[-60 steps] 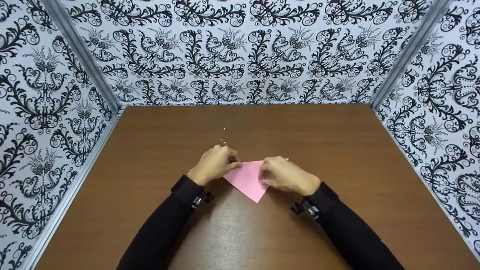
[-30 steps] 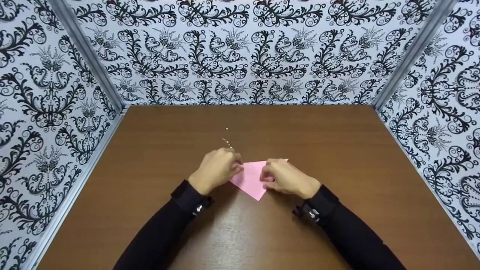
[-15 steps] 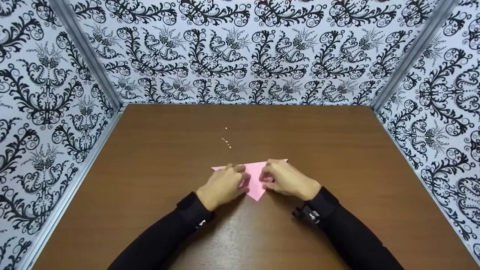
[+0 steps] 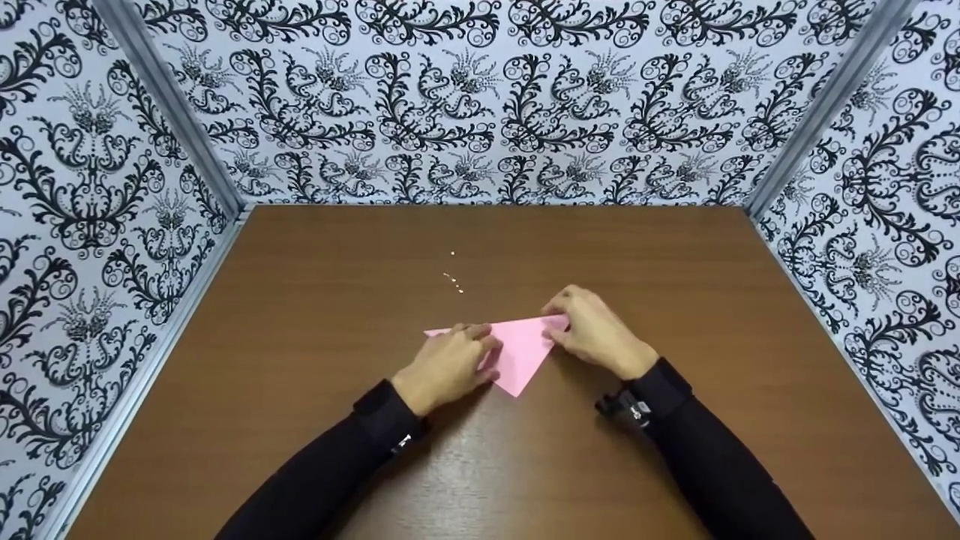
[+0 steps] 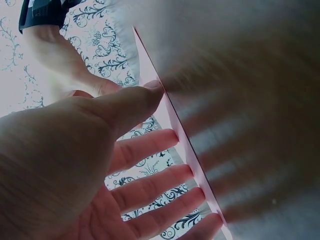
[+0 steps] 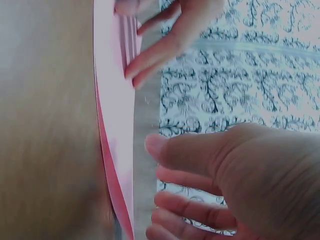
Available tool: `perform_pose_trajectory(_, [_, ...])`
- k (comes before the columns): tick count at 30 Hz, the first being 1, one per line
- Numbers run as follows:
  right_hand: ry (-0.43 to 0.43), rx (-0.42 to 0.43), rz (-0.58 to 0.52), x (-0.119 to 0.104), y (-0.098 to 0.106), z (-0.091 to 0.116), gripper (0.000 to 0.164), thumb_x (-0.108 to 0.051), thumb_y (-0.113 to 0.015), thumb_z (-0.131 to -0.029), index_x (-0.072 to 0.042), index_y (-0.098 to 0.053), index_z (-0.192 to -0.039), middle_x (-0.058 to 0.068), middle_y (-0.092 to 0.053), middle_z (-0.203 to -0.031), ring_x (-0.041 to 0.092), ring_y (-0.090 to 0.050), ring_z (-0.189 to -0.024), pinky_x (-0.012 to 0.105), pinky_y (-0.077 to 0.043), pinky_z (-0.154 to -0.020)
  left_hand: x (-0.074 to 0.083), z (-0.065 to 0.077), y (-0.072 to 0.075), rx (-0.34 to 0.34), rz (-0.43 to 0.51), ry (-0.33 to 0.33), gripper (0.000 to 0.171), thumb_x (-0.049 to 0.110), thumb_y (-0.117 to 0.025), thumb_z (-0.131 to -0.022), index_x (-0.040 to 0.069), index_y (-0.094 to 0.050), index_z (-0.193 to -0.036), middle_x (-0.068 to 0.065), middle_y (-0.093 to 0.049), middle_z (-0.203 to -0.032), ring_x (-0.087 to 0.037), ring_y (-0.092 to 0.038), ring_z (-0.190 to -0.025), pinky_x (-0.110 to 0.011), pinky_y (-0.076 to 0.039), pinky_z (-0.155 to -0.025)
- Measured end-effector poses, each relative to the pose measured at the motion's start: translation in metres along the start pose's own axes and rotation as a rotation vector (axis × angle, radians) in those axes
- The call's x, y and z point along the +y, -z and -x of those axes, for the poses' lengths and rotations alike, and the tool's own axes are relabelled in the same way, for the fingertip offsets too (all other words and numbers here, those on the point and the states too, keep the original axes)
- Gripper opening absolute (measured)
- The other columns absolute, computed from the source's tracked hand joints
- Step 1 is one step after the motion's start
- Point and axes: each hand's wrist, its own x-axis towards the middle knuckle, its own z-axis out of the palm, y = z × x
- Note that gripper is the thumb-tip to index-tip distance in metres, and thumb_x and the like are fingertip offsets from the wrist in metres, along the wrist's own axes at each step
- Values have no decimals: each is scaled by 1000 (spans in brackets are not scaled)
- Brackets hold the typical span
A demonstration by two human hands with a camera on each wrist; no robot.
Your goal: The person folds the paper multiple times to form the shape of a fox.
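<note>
Evidently, three walls (image 4: 480, 97) with a black scroll pattern are set around one brown desk (image 4: 337, 255). Over it two black sleeves (image 4: 315, 465) are stretched, one from each side. One pink paper (image 4: 521, 356) is laid on the desk between the hands, folded into a triangle with a corner pointed toward the person; a deeper pink layer is exposed under its edge in the right wrist view. Two hands are seen. The right hand (image 4: 604, 334) has been shifted within the last half second from the paper's sloping edge to its right corner, now partly covered; thumb and fingers are held apart, and whether the paper is touched cannot be told. The left hand (image 4: 446, 367) has been kept over the paper's left part, its fingers extended and their tips rested against the sheet. Beyond the paper, a few white specks (image 4: 452, 253) are scattered, too small to be counted.
</note>
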Motion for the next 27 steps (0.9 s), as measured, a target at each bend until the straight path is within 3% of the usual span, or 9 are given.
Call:
perform_pose_trajectory(6, [-106, -17, 10, 14, -5, -1, 37, -20, -85, -96, -2, -78, -127, 19, -74, -127, 40, -67, -121, 56, -56, -105, -2, 0, -2, -4, -4, -2, 45, 39, -77, -102, 13, -73, -140, -18, -67, -153, -41, -68, -138, -57, -61, -108])
perform_pose_trajectory(15, [-132, 6, -11, 20, -11, -5, 34, -21, -84, -96, -4, -79, -125, 19, -71, -119, 34, -62, -108, 49, -54, -93, -5, -2, -3, 6, 19, -1, 45, 40, -78, -102, 14, -73, -138, -17, -68, -152, -41, -68, -135, -58, -62, -104])
perform_pose_trajectory(23, [-126, 90, -44, 18, -7, -5, 12, -17, -84, -96, -10, -81, -106, 10, -68, -102, 25, -61, -91, 38, -51, -79, -6, -2, -1, -2, 33, 5, 47, 41, -79, -100, 14, -73, -139, -17, -67, -154, -42, -69, -133, -59, -63, -102])
perform_pose_trajectory(27, [-96, 135, -91, 13, -3, -5, 8, -16, -84, -96, -11, -80, -101, 11, -70, -98, 29, -64, -90, 38, -50, -79, -6, -2, 0, 5, 40, 8, 48, 41, -81, -99, 14, -74, -137, -16, -68, -153, -41, -70, -129, -59, -64, -97])
